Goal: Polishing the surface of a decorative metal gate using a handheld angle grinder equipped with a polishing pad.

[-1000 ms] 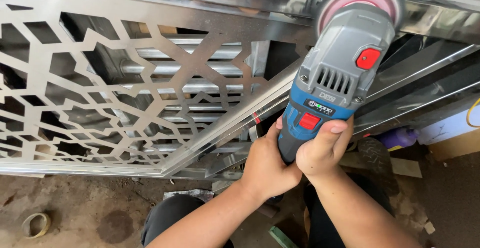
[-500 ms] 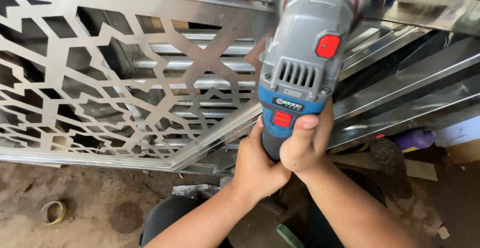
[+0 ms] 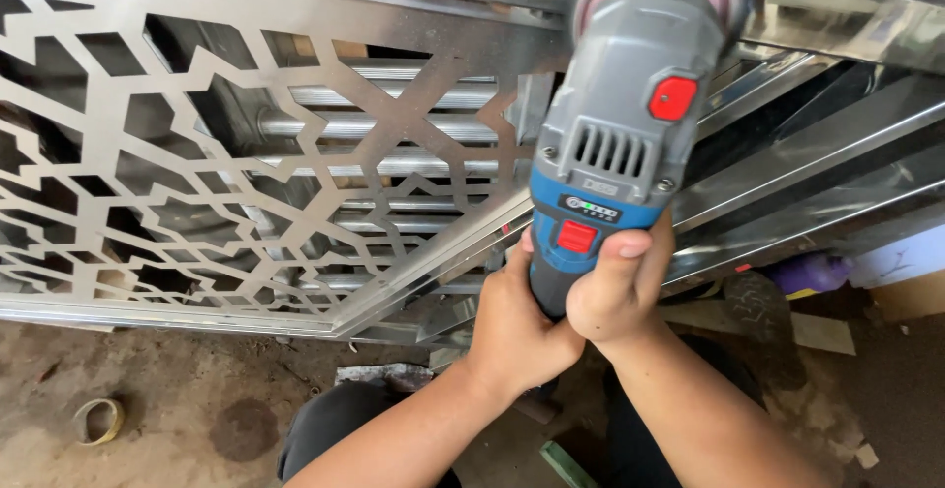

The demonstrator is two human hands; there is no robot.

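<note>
Both hands' fingers wrapped rnd grinder (image 3: 615,144) grip, left hand (image 3: 517,326), right hand (image 3: 615,286), disc on steel frame (image 3: 295,26)

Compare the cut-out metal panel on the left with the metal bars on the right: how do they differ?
The panel is a flat sheet pierced with angular, geometric openings; the bars are solid, plain lengths. The panel shows tubes behind it through its holes; the bars show only dark gaps between them. Both are shiny silver metal.
</note>
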